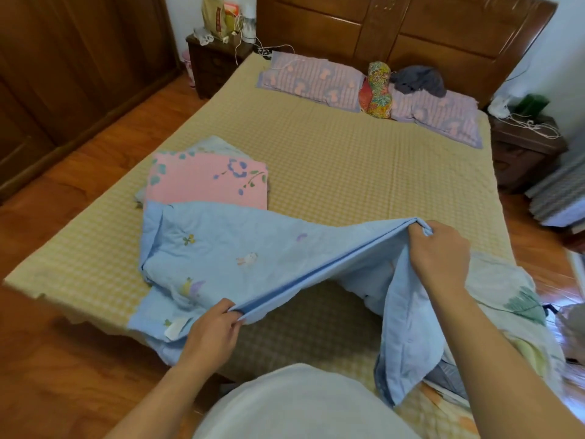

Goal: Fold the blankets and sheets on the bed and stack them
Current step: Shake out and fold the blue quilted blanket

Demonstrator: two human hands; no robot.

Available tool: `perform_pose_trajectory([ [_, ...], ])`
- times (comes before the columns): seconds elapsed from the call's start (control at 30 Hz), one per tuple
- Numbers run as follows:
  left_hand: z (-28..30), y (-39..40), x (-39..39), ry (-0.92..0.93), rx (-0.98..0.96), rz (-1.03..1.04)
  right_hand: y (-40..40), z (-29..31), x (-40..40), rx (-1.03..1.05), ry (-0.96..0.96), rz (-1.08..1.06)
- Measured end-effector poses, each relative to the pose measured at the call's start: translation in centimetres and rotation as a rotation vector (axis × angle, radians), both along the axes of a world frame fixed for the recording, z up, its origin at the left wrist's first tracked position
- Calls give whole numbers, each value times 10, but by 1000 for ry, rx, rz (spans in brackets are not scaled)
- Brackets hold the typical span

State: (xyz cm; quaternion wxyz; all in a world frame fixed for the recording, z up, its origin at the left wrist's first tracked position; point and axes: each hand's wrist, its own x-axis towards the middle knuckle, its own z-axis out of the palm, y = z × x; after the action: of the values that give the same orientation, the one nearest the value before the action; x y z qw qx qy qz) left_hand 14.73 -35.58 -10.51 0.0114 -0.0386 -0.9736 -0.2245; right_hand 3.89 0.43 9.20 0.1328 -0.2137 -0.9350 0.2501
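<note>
I'm pinching the blue blanket's (253,258) doubled edge with left hand (211,331) and right hand (438,251) — it's hanging over the bed (348,160), soft, probably light, floppy — gripping corners works best.

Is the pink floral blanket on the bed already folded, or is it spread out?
Folded. The pink floral blanket lies as a compact flat rectangle on the mattress, layered edges showing at its right side.

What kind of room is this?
Most likely a home bedroom. A bed with a carved wooden headboard and two pillows fills the view, a cluttered nightstand stands beside it, and a person's hands are folding a light blue blanket.
</note>
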Motion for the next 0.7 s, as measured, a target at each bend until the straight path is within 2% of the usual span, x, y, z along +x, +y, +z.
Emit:
perform_pose_trajectory([
  [0.13, -9, 24, 5, -173, 197, 135, 0, 14, -6, -105, -12, -88],
  [0.3, 17, 6, -2, -198, 587, 299, 19, 10, -6, -174, -73, -170],
  [0.37, 35, -15, -8, -255, 697, 299, 26, 4, -4, -181, -106, -197],
  [0.47, 62, -47, -15, -375, 824, 180, 31, -4, -1, -170, -153, -202],
  [0.53, 72, -62, -21, -448, 795, 102, 31, -10, -2, -146, -210, -150],
  [0.6, 76, -70, -28, -512, 643, 54, 28, -17, -4, -125, -320, -89],
  [0.7, 69, -72, -37, -461, 538, 101, 26, -34, -3, -205, -432, -35],
])
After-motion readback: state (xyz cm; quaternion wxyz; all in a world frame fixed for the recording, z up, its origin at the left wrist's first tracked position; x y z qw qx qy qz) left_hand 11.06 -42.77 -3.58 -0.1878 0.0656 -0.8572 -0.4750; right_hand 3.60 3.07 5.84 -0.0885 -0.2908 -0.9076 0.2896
